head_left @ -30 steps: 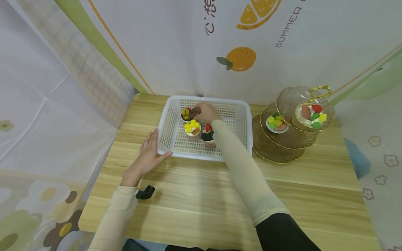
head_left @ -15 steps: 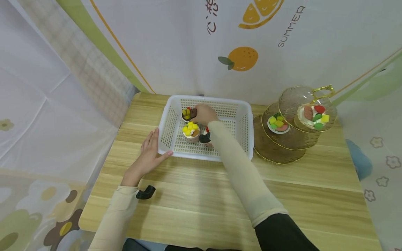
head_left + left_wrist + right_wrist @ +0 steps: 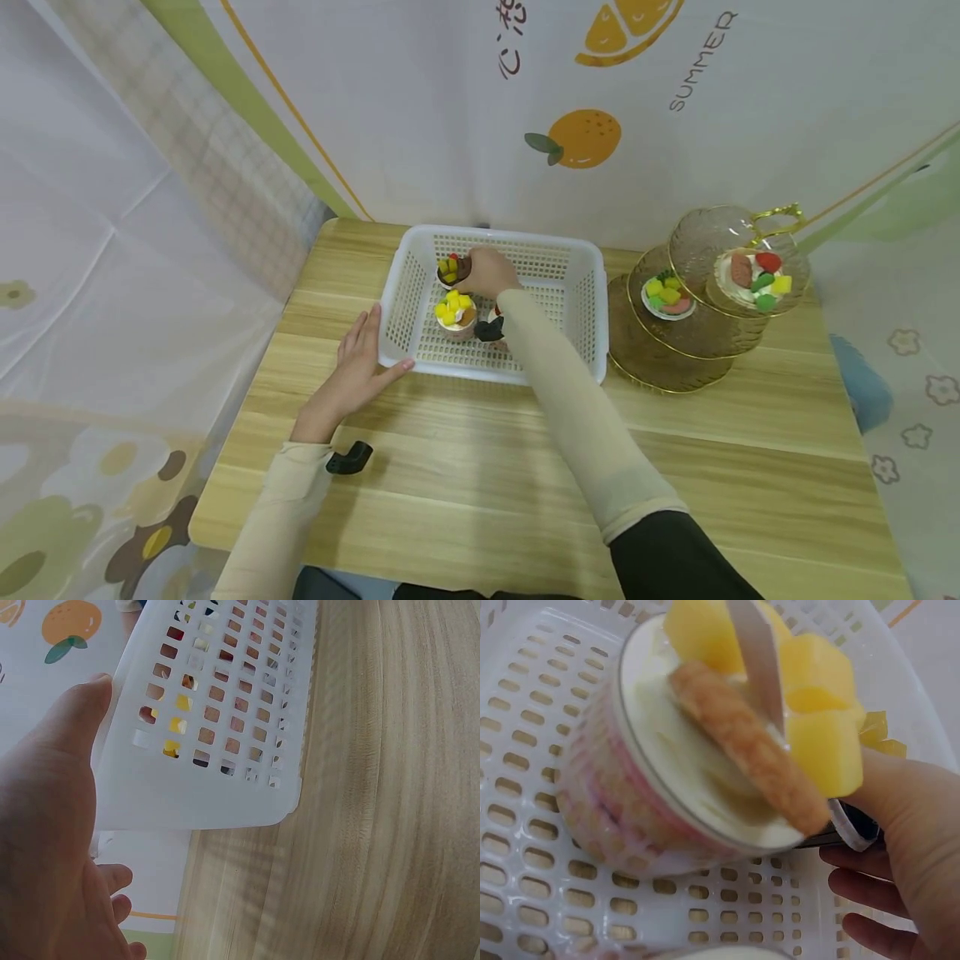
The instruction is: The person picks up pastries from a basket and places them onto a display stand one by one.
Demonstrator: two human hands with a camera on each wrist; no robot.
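Observation:
A white plastic basket (image 3: 602, 333) stands on the wooden table. At its front-left corner my left hand (image 3: 352, 371) rests with straight fingers, its thumb on the rim. Inside, my right hand (image 3: 492, 272) pinches a small chocolate cupcake (image 3: 447, 269) with yellow and red toppings at the back left; fingers partly cover it. In front of that is a clear-cup dessert (image 3: 455, 315) topped with yellow cubes, large in the right wrist view beside my right hand (image 3: 919, 847). Another cup dessert (image 3: 498, 344) sits mostly hidden under my right wrist and its black camera piece.
To the basket's right rises a gold-rimmed tiered stand (image 3: 667, 379). Its top plate bears a cream cake (image 3: 752, 279) with fruit, and a lower tier a small fruit tart (image 3: 668, 297). A printed curtain (image 3: 420, 117) hangs behind the table (image 3: 450, 467).
My right hand has shifted slightly left and closed further over the chocolate cupcake, covering more of its brown part. My left hand stays at the basket corner.

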